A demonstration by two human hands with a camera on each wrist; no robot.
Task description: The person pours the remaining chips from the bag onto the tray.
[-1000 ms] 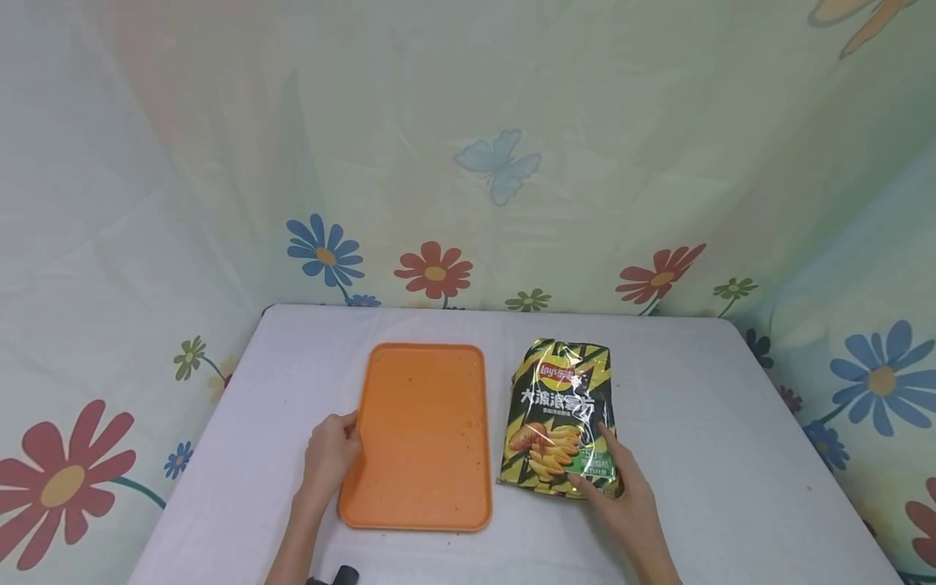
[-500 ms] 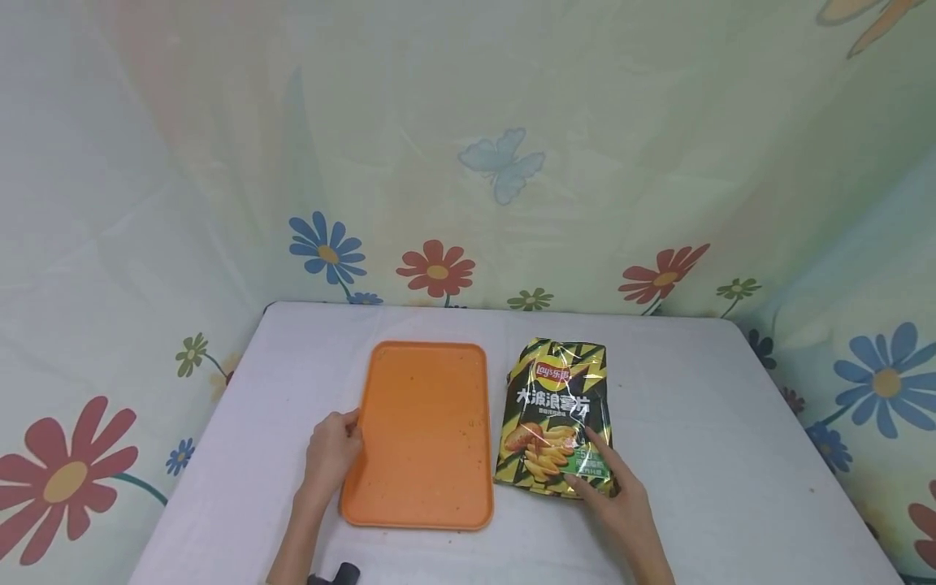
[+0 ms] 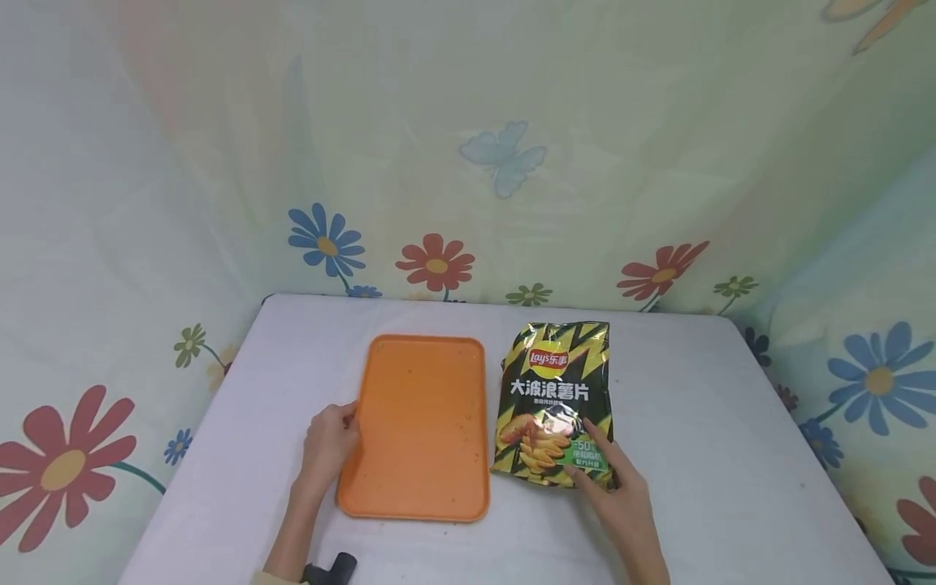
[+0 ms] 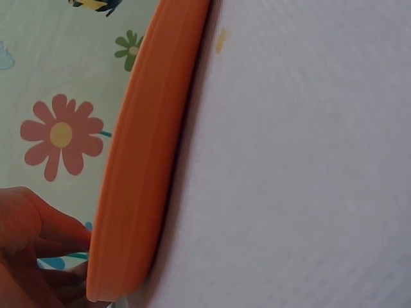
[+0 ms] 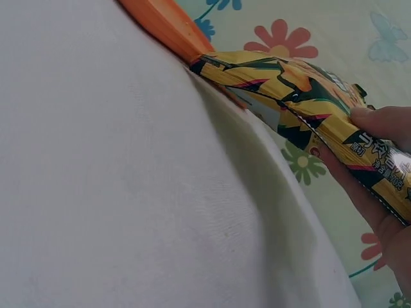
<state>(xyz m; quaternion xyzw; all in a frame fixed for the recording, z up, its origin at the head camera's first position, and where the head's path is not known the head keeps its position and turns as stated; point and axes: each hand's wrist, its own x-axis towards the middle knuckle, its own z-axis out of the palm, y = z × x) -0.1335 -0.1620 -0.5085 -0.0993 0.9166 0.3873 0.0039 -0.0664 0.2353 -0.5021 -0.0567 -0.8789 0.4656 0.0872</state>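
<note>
An orange tray (image 3: 417, 431), scattered with small crumbs, lies lengthwise on the white table. At its left edge my left hand (image 3: 331, 443) pinches the rim; in the left wrist view, fingers (image 4: 67, 234) meet the tray's side wall (image 4: 138, 160). Right of the tray is a black and yellow bag of potato chips (image 3: 548, 390), printed side up. My right hand (image 3: 621, 504) grips its lower right corner. The right wrist view shows the thumb (image 5: 382, 122) on top of the chip bag (image 5: 314, 109) and a finger underneath, with the bag lifted off the cloth there.
White cloth covers the table (image 3: 702, 455), and a few crumbs lie on it. A flower-printed curtain (image 3: 585, 162) hangs behind and at both sides. A black object (image 3: 332, 570) shows beside the left forearm at the bottom edge.
The chip bag has shifted slightly left and its top has come up, so its front faces the head camera more. My right hand moved with it. Left hand and tray stay together.
</note>
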